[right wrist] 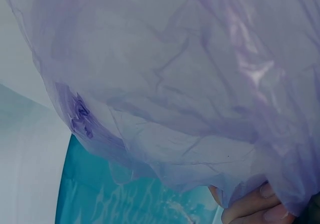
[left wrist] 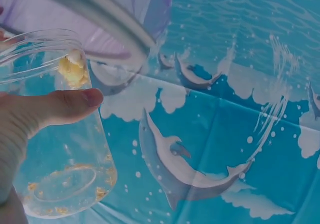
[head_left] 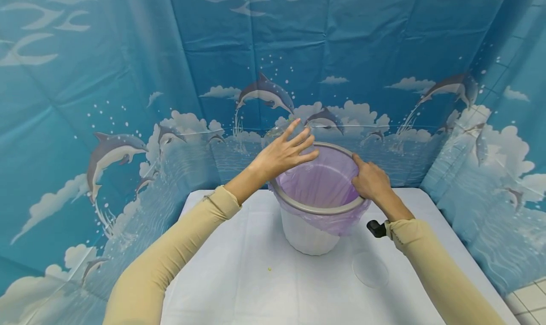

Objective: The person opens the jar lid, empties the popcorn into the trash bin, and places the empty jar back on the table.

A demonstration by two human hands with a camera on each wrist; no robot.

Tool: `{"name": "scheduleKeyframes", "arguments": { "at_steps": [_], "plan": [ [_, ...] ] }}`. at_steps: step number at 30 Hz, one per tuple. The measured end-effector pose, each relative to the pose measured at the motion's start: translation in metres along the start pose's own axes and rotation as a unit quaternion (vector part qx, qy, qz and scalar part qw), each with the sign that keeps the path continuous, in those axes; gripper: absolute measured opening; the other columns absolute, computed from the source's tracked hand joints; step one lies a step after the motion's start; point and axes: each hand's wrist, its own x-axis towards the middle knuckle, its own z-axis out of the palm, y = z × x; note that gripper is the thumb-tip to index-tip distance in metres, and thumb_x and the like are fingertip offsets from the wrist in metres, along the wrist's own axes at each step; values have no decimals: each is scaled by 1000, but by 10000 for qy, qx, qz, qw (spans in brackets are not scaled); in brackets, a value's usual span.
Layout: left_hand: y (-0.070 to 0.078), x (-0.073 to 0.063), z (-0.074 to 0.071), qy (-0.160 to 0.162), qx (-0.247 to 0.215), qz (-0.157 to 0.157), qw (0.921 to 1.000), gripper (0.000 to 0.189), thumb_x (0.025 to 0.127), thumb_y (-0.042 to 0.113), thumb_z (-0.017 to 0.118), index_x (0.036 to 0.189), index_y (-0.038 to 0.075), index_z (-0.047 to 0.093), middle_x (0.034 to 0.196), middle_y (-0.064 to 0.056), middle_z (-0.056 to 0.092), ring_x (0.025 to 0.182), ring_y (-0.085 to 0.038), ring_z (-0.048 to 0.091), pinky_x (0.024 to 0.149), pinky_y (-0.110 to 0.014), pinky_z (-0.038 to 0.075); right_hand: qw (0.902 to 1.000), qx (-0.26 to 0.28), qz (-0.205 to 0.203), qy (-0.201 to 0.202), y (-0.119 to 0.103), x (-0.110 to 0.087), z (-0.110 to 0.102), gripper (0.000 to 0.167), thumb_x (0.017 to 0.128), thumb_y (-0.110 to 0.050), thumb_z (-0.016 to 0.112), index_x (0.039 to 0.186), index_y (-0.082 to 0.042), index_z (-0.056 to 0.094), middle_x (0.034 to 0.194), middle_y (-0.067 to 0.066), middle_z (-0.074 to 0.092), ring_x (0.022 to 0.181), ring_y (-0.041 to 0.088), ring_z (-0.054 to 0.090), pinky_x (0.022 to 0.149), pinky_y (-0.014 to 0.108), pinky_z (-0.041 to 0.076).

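My left hand [head_left: 287, 154] grips a clear jar [left wrist: 65, 149] at the left edge of the bin's opening. In the left wrist view, the thumb lies across the jar and its threaded mouth is close to the bin's rim. A pale yellow lump [left wrist: 74, 71] clings inside near the mouth, with small crumbs around the bottom. In the head view the hand hides most of the jar. My right hand [head_left: 372, 179] holds the right side of the grey rim [head_left: 317, 210] of a white bin [head_left: 309, 235]. A thin purple bag [right wrist: 165, 108] lines the bin and hangs over its rim.
A clear round lid [head_left: 370, 269] lies on the white table [head_left: 222, 268], right of the bin. One tiny yellow crumb [head_left: 269, 269] is on the cloth in front. Dolphin-printed blue curtains [head_left: 362, 40] enclose the table's back and sides.
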Motion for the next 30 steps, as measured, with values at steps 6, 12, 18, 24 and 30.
{"name": "scheduleKeyframes", "arguments": {
  "at_steps": [6,12,18,24,30],
  "plan": [
    [13,3,3,-73,290,127,9995,67,101,25,70,153,34,29,160,-6,39,153,-30,33,130,-60,15,10000,-24,-8,43,0,1,0,77,91,-7,43,164,0,18,150,46,36,134,64,41,100,73,44],
    [18,-2,8,-67,402,106,9991,71,99,19,71,154,35,29,160,-5,39,152,-29,35,129,-60,17,10000,2,-3,27,-1,1,0,78,91,-8,44,164,0,18,151,45,36,135,64,40,102,74,43],
    [14,-7,12,132,44,-91,9999,71,98,17,72,155,35,32,159,-7,40,152,-29,36,128,-63,18,10000,4,56,-29,-2,1,-1,78,91,-8,44,164,-2,17,153,44,34,138,63,36,105,75,40],
    [11,-12,17,184,-409,-300,9985,75,97,16,74,156,34,33,160,-7,40,153,-29,36,128,-63,18,10000,11,55,-16,-2,1,0,78,91,-8,45,164,-2,17,152,45,34,137,63,38,103,75,41],
    [8,-22,20,284,-1001,-684,9922,79,92,24,80,157,33,36,160,-7,41,153,-31,34,127,-64,17,10000,-16,47,16,-1,1,0,78,91,-9,45,164,-1,18,150,45,37,135,63,41,101,75,42]
  ]
}}
